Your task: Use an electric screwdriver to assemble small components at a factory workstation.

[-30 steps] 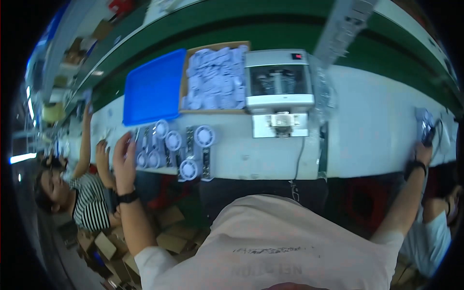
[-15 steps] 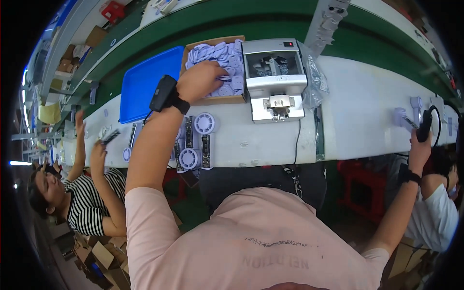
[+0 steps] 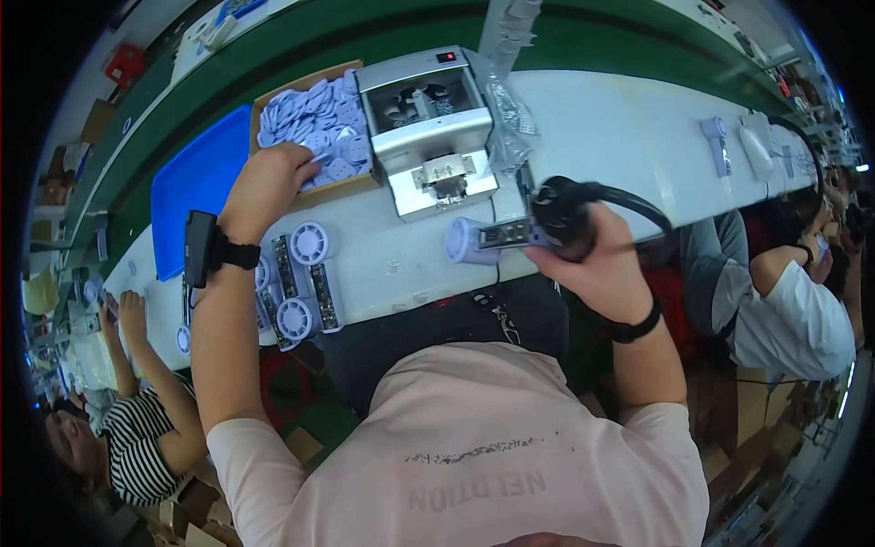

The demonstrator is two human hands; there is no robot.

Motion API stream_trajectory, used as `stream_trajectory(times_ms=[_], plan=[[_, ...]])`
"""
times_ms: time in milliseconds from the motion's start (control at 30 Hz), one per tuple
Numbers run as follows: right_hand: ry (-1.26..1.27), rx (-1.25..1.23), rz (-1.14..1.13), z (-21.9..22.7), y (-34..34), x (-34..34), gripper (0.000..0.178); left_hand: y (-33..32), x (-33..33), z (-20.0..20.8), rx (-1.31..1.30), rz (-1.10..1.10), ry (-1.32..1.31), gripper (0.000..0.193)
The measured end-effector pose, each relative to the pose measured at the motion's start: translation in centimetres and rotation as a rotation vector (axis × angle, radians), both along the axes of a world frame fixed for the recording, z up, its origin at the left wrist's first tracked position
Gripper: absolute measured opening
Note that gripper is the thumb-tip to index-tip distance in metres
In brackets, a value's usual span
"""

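My left hand [image 3: 272, 182] is at the near right side of a cardboard box [image 3: 344, 190] full of flat lavender plastic covers [image 3: 314, 117]. Its fingers are curled down onto one of the covers, partly hidden by the hand. My right hand [image 3: 597, 264] grips a black corded electric screwdriver [image 3: 562, 217] together with a lavender handheld fan body [image 3: 465, 241], whose long side shows a dark circuit board. The fan's round head points left, above the table's near edge. Several similar fan bodies [image 3: 296, 318] with circuit boards lie near my left forearm.
A silver screw feeder [image 3: 436, 141] stands right of the box, a clear plastic bag [image 3: 512, 128] beside it. A blue tray [image 3: 196, 196] leans at the box's left. More lavender fan parts [image 3: 717, 146] lie far right on the white table [image 3: 620, 118]. Co-workers sit on both sides.
My right hand has swung in from the far right, bringing the screwdriver and a fan body to the middle. My left hand has drawn back to the box's near side. The view has shifted right.
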State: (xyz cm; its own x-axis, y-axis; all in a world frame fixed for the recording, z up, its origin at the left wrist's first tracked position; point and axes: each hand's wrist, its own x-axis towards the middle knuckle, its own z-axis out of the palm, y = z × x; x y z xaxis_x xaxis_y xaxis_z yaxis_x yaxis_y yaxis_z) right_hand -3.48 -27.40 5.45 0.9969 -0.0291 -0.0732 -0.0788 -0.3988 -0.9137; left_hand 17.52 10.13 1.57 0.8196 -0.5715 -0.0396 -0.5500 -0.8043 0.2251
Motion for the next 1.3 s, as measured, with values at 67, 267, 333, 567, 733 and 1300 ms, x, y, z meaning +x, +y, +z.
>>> stream_trajectory(times_ms=[67, 267, 333, 567, 733, 1300], plan=[[0.027, 0.048, 0.065, -0.7, 1.3, 1.0, 0.044, 0.0, -0.9, 0.3, -0.167, -0.03, -0.08, 0.02], [0.067, 0.198, 0.123, -1.8, 3.2, 1.9, 0.046, -4.8, -10.8, 5.0, -0.743, 0.087, 0.39, 0.018], [0.073, 0.291, 0.125, -1.1, 4.2, 2.1, 0.047, -7.0, -12.2, 4.8, -0.778, -0.011, 0.417, 0.018], [0.025, 0.429, 0.08, -1.8, 3.9, 1.7, 0.048, -11.2, -10.1, 4.7, -0.522, -0.145, 0.643, 0.016], [0.171, 0.673, -0.046, -2.2, 4.2, 1.9, 0.042, -11.8, -9.6, 3.6, -0.725, -0.22, 0.654, 0.02], [-0.214, 0.709, -0.048, 0.2, 1.4, 3.2, 0.04, -10.0, -15.3, 0.5, -0.798, -0.209, 0.004, 0.04]])
